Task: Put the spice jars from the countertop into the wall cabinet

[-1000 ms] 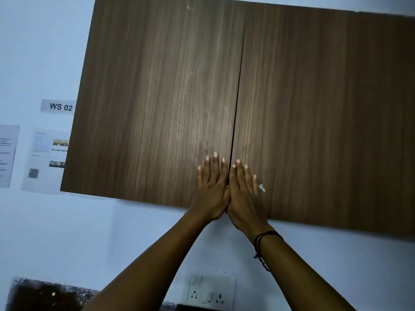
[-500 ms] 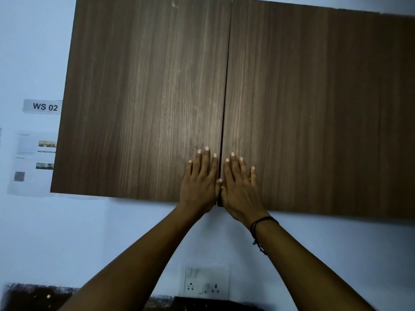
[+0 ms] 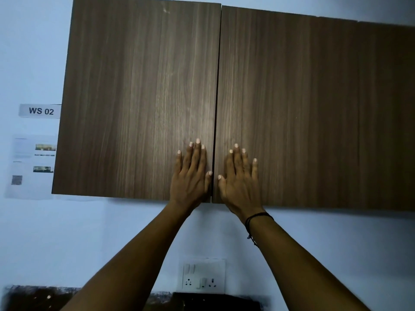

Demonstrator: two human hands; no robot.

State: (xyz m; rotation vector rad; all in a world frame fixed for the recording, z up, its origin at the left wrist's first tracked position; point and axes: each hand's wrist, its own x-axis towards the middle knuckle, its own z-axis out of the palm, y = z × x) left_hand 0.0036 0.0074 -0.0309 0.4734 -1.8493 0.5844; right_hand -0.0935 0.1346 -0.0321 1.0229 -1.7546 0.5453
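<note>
Left hand: flat on the left door, fingers straight and a little spread, thumb tip right at the seam; holding nothing, just pressing.
Right hand: flat on the right door, fingers straight, thumb pointing toward the seam; nothing gripped, black thread band round the wrist.
Wall cabinet: filling the upper and middle frame, dark wood grain, both doors closed with only a thin dark seam running down the centre.
Left door: lower edge just under the left palm, centre frame.
Right door: stretching off to the right edge of the frame.
Spice jars: none in view; presumably behind the closed doors, but impossible to confirm from here.
Since half a second ago: hands apart now, one each side of the seam, where the thumbs were touching; a second ago the seam gaped wider toward the bottom, now narrow all the way down.
Label: left of frame, reading "WS 02", just beside the cabinet's left edge.
Printed sheet: lower left, below the label, text too blurred to read.
Socket plate: white, on the wall at lower centre, between the two forearms.
Countertop: dark speckled strip along the bottom edge, mostly cut off.
</note>
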